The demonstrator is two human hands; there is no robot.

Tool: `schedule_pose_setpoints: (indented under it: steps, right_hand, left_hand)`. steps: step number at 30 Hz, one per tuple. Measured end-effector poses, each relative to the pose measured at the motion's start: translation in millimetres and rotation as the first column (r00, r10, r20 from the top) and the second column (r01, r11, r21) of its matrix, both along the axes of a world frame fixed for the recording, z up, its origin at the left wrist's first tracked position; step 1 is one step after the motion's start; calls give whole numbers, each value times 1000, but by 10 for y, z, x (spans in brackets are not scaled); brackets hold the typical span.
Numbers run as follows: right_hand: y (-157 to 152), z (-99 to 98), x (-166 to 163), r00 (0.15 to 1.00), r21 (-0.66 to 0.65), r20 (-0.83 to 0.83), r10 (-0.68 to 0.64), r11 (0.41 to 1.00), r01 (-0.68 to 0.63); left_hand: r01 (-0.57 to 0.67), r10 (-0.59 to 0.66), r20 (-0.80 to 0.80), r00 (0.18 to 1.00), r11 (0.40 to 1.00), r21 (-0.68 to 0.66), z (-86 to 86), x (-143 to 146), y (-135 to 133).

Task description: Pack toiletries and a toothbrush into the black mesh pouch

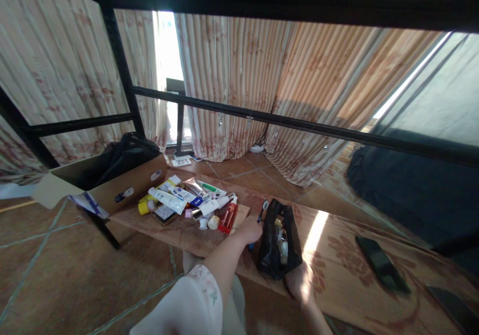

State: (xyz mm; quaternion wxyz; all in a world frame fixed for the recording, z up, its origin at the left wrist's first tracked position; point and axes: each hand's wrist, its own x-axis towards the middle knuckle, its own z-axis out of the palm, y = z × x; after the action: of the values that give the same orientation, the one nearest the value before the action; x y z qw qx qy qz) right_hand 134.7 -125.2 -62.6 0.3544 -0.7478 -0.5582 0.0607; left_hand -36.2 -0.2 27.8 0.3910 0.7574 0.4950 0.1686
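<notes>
An open black toiletry pouch (279, 240) lies on a patterned mat (344, 270), with small items showing inside it. My right hand (299, 282) is at the pouch's near end, fingers closed on its edge. My left hand (250, 230), at the end of a white floral sleeve, sits just left of the pouch. Its fingers are closed round a blue-handled toothbrush (263, 208), whose head points away from me. Left of that hand lies a pile of toiletries (194, 200): white tubes, a yellow tube, a red spray bottle and a small compact.
An open cardboard box (112, 187) with a black bag in it stands at the mat's left end. A black phone (381, 262) and another dark flat object (452, 305) lie on the right. Black metal frame bars (299, 123), curtains and dark bedding (404, 185) are beyond.
</notes>
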Motion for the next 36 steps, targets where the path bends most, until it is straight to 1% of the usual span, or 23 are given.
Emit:
schedule_pose_setpoints:
  steps: [2, 5, 8, 12, 16, 21, 30, 33, 36]
  right_hand:
    - [7, -19, 11, 1000, -1, 28, 8, 1000, -8]
    - [7, -49, 20, 998, 1, 62, 4, 1000, -4]
    - [9, -48, 14, 999, 14, 54, 8, 1000, -8]
    - [30, -14, -1, 1000, 59, 18, 12, 998, -13]
    - [38, 1, -10, 1000, 57, 10, -23, 998, 23]
    - [38, 45, -54, 1000, 49, -1, 0, 999, 0]
    - [41, 112, -95, 1000, 41, -17, -15, 999, 15]
    - [26, 119, -106, 1000, 49, -26, -18, 999, 19]
    - [15, 138, -122, 999, 57, -50, -11, 998, 14]
  left_hand:
    - [25, -25, -26, 999, 1000, -6, 7, -16, -3]
    - [67, -70, -142, 987, 998, -20, -8, -47, -15]
    - [59, -69, -242, 968, 997, -49, -43, -75, -28]
    - [55, -70, -284, 956, 997, -60, -68, -90, -22]
    - [59, -70, -300, 951, 997, -46, -62, -87, -1]
    - [65, -61, -291, 955, 998, 4, -46, -89, 31]
    - [108, -85, -209, 974, 989, 98, 4, -29, 69]
    - [94, -73, -155, 985, 986, 135, 17, -24, 75]
    - [51, -33, -113, 993, 987, 155, 23, -34, 89]
